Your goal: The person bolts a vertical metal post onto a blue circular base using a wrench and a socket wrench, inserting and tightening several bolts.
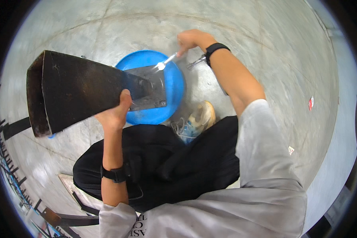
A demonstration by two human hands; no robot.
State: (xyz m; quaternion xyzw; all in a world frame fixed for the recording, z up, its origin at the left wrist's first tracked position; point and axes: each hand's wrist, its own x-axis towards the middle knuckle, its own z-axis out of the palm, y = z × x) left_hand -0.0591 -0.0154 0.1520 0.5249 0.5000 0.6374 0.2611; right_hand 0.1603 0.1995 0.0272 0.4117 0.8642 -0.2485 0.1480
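Note:
A dark, tapered metal tube (77, 89) with a flat square base plate (146, 105) lies over a round blue disc (175, 93) on the floor. Its wide end points left and the plate is over the disc. My left hand (114, 113) grips the tube's near side, thumb on top, with the other fingers hidden beneath it. In my right hand (192, 41) is a silver wrench (168, 60), its head blurred over the plate's far right corner. A bolt head (164, 103) shows at the plate's near right corner.
Beside my right wrist, a second metal tool (196, 62) rests on the grey concrete floor (281, 51). My shoe (200, 119) is close to the disc's right edge. Dark metal racks (12, 170) stand at the left rim. A red scrap (311, 103) lies far right.

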